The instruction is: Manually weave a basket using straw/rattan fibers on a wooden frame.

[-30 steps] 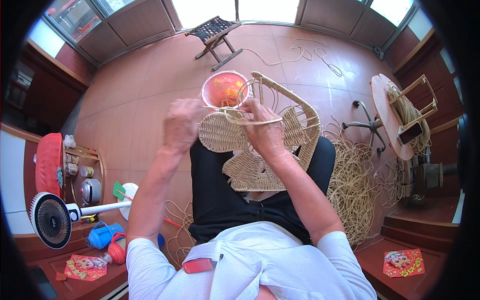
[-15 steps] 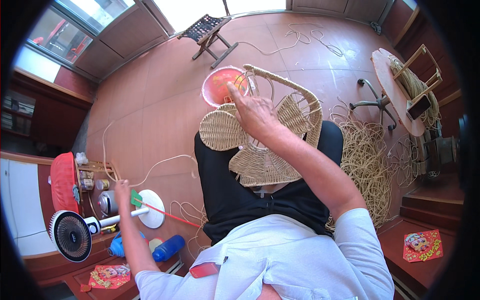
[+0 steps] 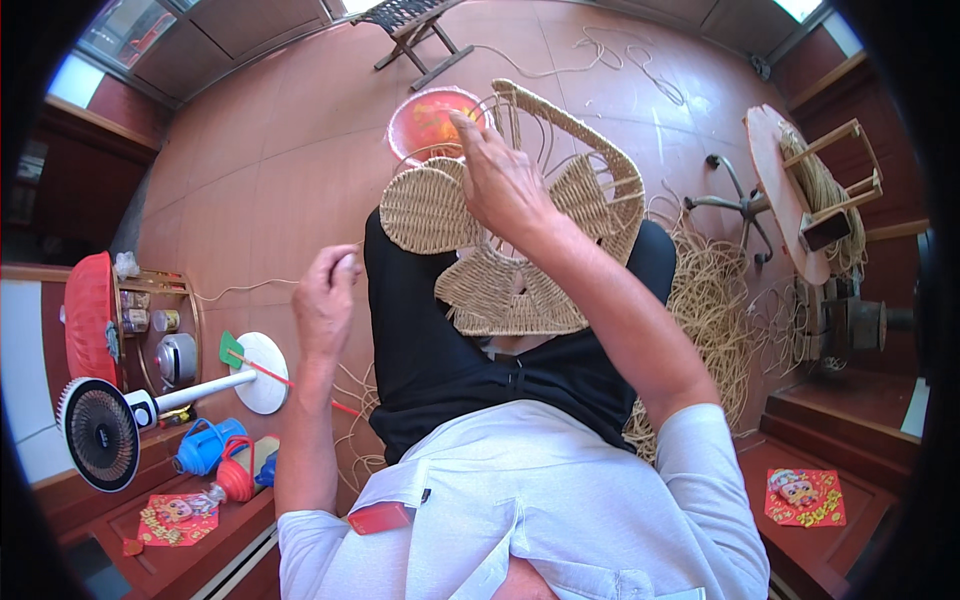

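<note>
A half-woven wire-framed piece (image 3: 490,297) of tan cord, with several petal-shaped panels and a thick wrapped rim, rests across my black-trousered lap. Over its upper middle lies my right hand (image 3: 500,185), gripping the frame near the round left panel (image 3: 425,210), with the index finger stretched toward the bare wires. The palm and the other fingertips are partly hidden. Left of my knee, my left hand (image 3: 328,290) is raised with its fingers closed around a thin cord (image 3: 240,290); the cord trails off to the left.
A red basin (image 3: 432,120) stands on the floor beyond the piece. Loose cord (image 3: 700,320) is heaped right of my leg. A white fan (image 3: 105,435), blue jug (image 3: 207,447) and shelf (image 3: 190,300) are at left. A folding stool (image 3: 415,40) and round table (image 3: 780,190) stand farther off.
My left hand has come in from the far left toward my knee, drawing the cord along. My right hand stays on the woven piece. The whole view has shifted slightly.
</note>
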Demonstrator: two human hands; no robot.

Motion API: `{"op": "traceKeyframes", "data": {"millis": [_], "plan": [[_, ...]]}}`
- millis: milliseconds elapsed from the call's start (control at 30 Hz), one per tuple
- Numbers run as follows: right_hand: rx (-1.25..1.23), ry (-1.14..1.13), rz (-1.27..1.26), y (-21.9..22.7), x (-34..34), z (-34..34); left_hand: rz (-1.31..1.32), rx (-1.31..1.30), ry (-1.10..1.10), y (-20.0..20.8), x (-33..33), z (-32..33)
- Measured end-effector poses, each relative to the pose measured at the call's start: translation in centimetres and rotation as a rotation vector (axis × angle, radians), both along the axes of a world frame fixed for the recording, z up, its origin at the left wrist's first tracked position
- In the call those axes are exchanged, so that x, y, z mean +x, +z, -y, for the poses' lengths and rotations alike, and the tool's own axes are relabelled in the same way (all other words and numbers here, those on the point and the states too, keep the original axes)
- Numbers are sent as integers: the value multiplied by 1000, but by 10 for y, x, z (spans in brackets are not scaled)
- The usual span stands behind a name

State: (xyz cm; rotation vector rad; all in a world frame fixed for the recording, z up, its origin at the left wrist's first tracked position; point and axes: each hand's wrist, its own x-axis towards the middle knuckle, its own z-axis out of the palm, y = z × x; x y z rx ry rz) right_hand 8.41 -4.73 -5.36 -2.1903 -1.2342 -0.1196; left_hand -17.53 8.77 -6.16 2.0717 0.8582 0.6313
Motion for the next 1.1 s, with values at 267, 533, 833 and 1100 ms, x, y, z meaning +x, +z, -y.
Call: {"op": "traceKeyframes", "data": {"millis": [267, 533, 833, 1100], "plan": [[558, -8, -1094, 25, 21, 71, 271, 640, -325, 9, 161, 83], [670, -729, -918, 24, 159, 377, 235, 367, -819, -30, 107, 151], [921, -1507, -994, -67, 137, 822, 90, 711, -624, -37, -2, -3], [-174, -1255, -205, -149, 74, 741, -127, 842, -546, -31, -40, -69]]}}
